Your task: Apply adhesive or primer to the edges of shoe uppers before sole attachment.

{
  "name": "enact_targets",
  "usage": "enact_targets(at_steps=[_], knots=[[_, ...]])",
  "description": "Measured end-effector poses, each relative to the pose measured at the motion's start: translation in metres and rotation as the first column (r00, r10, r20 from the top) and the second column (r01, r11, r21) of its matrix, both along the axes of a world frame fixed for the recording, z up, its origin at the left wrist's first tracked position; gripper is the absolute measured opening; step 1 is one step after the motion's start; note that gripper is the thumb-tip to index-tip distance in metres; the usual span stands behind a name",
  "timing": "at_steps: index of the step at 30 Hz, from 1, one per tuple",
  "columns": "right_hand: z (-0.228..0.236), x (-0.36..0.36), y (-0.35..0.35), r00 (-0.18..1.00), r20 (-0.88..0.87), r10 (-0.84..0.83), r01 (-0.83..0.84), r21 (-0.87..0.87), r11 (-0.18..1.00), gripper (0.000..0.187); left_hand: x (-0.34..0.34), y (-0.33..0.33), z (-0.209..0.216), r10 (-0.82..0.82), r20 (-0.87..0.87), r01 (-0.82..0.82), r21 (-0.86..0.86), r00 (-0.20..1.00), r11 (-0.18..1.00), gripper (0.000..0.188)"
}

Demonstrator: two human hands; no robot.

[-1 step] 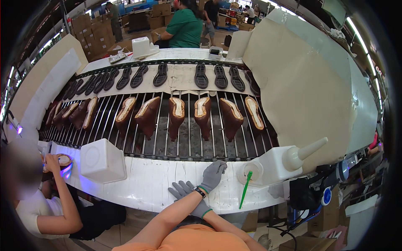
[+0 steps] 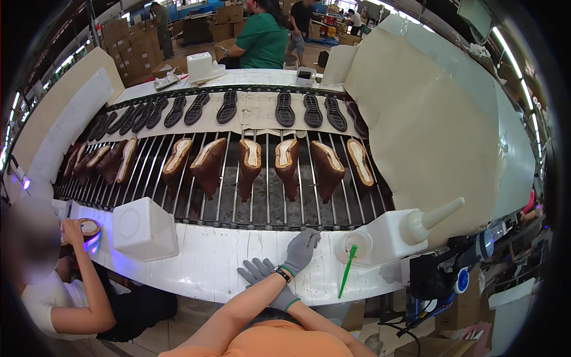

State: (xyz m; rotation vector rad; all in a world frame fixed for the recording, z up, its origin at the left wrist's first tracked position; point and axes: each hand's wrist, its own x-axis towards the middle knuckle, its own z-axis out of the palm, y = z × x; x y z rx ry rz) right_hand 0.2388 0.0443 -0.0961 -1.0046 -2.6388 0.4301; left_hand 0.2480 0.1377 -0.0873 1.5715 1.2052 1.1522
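My forearms cross over the white table ledge [image 2: 202, 262], and both hands wear grey gloves. My left hand [image 2: 302, 249], below a dark wristband, rests near the conveyor edge with its fingers curled together; no object shows in it. Under that wrist, my right hand [image 2: 259, 272] lies on the ledge with its fingers spread, partly covered by the left arm. To the right of my hands are a round white cup [image 2: 345, 249], a green-handled brush [image 2: 347, 272] across it, and a white bottle [image 2: 392, 238] with a long nozzle.
Beyond the ledge, a conveyor of metal rods [image 2: 270, 208] carries several brown shoe uppers [image 2: 250, 172], bottoms up. Black soles [image 2: 285, 109] line a beige strip behind them. A white box-shaped container [image 2: 143, 229] stands left. A co-worker's hand [image 2: 72, 231] holds a shoe part at far left.
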Motion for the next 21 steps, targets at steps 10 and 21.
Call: enact_targets(at_steps=[10, 21], knots=[[0.007, 0.001, 0.002, 0.987, 0.161, -0.003, 0.002, 0.007, 1.0, 0.068, -0.004, 0.007, -0.002, 0.012, -0.061, -0.017, -0.072, 0.998, 0.997, 0.036], [0.028, -0.003, 0.01, 0.958, 0.286, 0.016, -0.002, -0.047, 0.999, 0.069, 0.015, -0.001, 0.001, -0.3, 0.053, 0.298, 0.047, 0.952, 0.954, 0.024]])
